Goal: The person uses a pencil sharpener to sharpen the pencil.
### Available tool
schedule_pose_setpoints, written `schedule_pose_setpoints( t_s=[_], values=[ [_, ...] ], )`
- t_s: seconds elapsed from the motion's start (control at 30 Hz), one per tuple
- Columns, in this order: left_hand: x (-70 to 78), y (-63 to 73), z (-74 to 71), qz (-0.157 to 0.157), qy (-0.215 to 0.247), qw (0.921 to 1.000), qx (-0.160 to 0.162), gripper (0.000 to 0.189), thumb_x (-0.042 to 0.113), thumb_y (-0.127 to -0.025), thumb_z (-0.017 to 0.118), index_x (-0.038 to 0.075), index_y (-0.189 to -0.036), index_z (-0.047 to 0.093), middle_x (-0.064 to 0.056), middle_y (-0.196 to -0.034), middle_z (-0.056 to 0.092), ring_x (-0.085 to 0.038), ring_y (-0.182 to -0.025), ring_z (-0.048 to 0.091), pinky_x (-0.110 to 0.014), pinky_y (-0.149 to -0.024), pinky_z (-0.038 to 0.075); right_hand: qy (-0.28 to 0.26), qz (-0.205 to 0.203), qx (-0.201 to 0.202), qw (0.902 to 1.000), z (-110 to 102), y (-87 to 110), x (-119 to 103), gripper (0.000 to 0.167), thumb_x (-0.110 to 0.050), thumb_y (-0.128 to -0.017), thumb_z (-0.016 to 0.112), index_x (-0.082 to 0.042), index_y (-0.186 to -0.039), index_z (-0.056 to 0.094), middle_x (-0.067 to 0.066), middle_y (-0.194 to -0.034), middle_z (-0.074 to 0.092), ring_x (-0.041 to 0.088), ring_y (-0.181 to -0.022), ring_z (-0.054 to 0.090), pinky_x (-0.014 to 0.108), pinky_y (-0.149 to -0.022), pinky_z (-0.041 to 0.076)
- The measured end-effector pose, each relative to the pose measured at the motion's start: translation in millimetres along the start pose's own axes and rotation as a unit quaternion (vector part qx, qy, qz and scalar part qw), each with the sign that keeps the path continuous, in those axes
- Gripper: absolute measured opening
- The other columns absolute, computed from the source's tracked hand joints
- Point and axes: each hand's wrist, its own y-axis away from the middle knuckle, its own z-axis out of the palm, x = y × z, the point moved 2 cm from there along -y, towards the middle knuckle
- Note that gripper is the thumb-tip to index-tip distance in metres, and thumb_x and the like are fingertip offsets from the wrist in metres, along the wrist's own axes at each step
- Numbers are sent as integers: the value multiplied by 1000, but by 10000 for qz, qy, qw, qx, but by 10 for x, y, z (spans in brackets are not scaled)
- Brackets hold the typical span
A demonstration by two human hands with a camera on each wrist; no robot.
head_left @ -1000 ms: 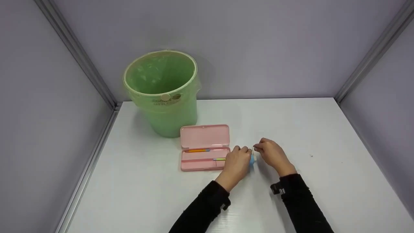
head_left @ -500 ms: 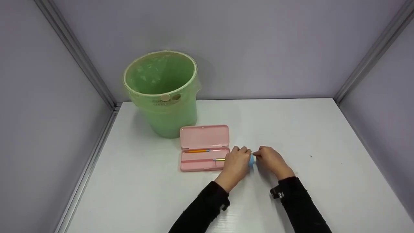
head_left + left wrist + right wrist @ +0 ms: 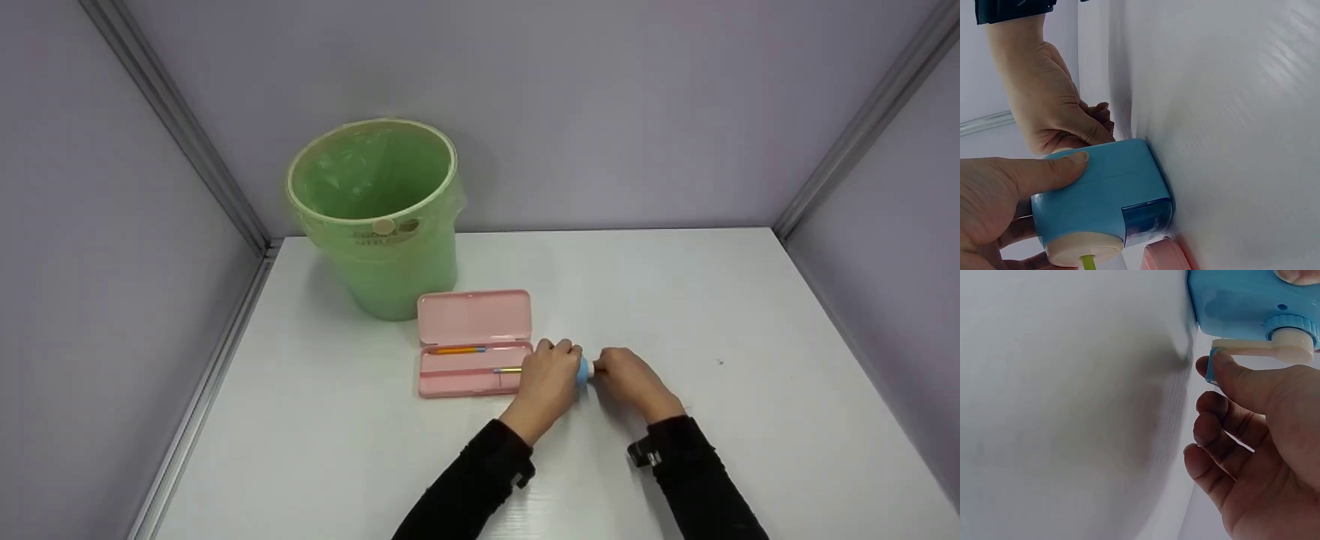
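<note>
A blue hand-crank pencil sharpener point(image 3: 1103, 177) stands on the white table, mostly behind my left hand point(image 3: 546, 381) in the head view. My left hand holds its body, with the thumb point(image 3: 1058, 171) across the top. A yellow-green pencil point(image 3: 507, 370) sticks out of the cream-coloured front, over the pink pencil case point(image 3: 474, 318). On the sharpener's other side, my right hand point(image 3: 631, 381) pinches the blue knob point(image 3: 1211, 370) of the cream crank point(image 3: 1244, 347) between thumb and index finger. Its other fingers are loosely bent, off the crank.
The pencil case lies with its lid raised, and an orange pencil point(image 3: 459, 350) rests inside it. Behind it stands a green bin point(image 3: 401, 274) with a clear liner. Small specks point(image 3: 721, 362) lie on the table to the right. Grey walls point(image 3: 615, 112) enclose the table.
My right hand has come down towards the table with the crank, from above the sharpener to low beside it. The left hand, pencil and case stay in place.
</note>
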Motion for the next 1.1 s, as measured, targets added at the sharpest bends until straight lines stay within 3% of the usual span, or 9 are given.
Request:
schedule_pose_setpoints(
  t_s=[0.4, 0.53, 0.7, 0.8, 0.9, 0.97, 1.1],
  values=[
    [25, 1, -2, -80, -3, 9998, -185, 27, 16, -83, 81, 18, -110, 79, 3, -98, 73, -22, -84, 67, -33, -62, 57, -396, 155, -207, 9989, 15, 36, 21, 17, 1, -93, 69, -1, -78, 76, 1, -73, 64, 13, -64, 48, 33, -63, 48],
    [-2, 16, -9, 56, -78, 9997, -220, 30, 18, -83, 82, 18, -113, 78, 3, -101, 72, -20, -88, 66, -32, -63, 57, -398, 148, -170, 9990, 19, 35, 25, 16, -1, -93, 70, -3, -78, 77, 0, -74, 64, 13, -65, 48, 33, -64, 48],
    [-59, 47, -18, 258, -19, 9986, -453, 45, 28, -83, 87, 17, -124, 74, 1, -112, 71, -20, -100, 65, -30, -76, 59, -294, 95, -209, 9993, 9, 33, 11, 14, -2, -96, 68, -2, -87, 79, 1, -77, 64, 14, -70, 51, 36, -69, 50],
    [-102, 67, -33, 236, 377, 9959, -793, 59, 34, -82, 88, 14, -134, 68, -2, -124, 69, -21, -111, 64, -31, -86, 58, -280, 130, -360, 9989, -8, 44, -22, 16, -1, -99, 63, 2, -103, 78, 9, -88, 71, 21, -80, 63, 42, -77, 55],
    [-184, 81, -66, 106, 1133, 9872, -1115, 71, 33, -83, 88, 10, -144, 60, -7, -140, 62, -24, -124, 61, -34, -98, 55, -297, 218, -355, 9987, -53, 52, -75, 26, 0, -102, 57, 7, -123, 70, 17, -103, 73, 32, -97, 69, 49, -90, 56],
    [-269, 86, -99, 52, 1630, 9791, -1217, 75, 32, -84, 87, 7, -148, 55, -10, -147, 57, -27, -131, 58, -36, -106, 50, -256, 238, -106, 9993, -100, 47, -127, 32, -1, -103, 55, 7, -133, 64, 20, -110, 72, 36, -105, 69, 52, -94, 55],
    [-475, 120, -184, 57, 2198, 9654, -1400, 75, 29, -86, 85, 7, -150, 53, -13, -152, 53, -30, -138, 53, -42, -115, 42, -224, 250, 568, 9978, -179, 36, -254, 33, -9, -106, 56, 5, -134, 64, 17, -107, 68, 32, -97, 67, 50, -87, 55]
  ],
)
